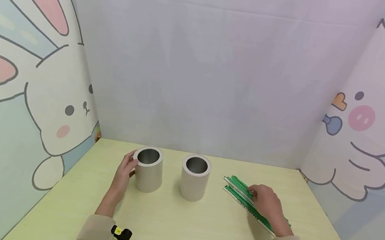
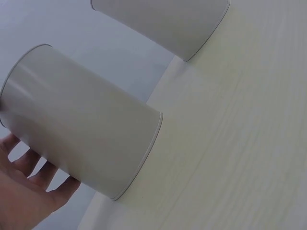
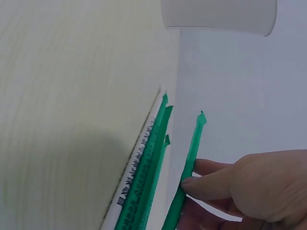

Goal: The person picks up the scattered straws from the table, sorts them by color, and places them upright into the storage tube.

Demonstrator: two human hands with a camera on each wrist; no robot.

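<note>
A pale grey cylindrical canister [image 1: 148,178] with an open top and dark hollow inside stands upright at the left. My left hand [image 1: 123,176] holds its left side near the rim, fingers curved against the wall. In the right hand [image 1: 267,203] a slim stick in a green wrapper [image 3: 189,165] is pinched between thumb and fingers, as the right wrist view shows. Beside it lie several more wrapped sticks [image 3: 144,175], green and white with dark printed characters; their contents are hidden. The right hand covers part of this bundle in the head view.
A second matching canister [image 1: 193,184] stands upright between the first one and the sticks. Everything is on a pale yellow wood-grain table [image 1: 181,228]. A plain whitish cloth [image 1: 197,77] hangs behind, with cartoon-printed panels on both sides.
</note>
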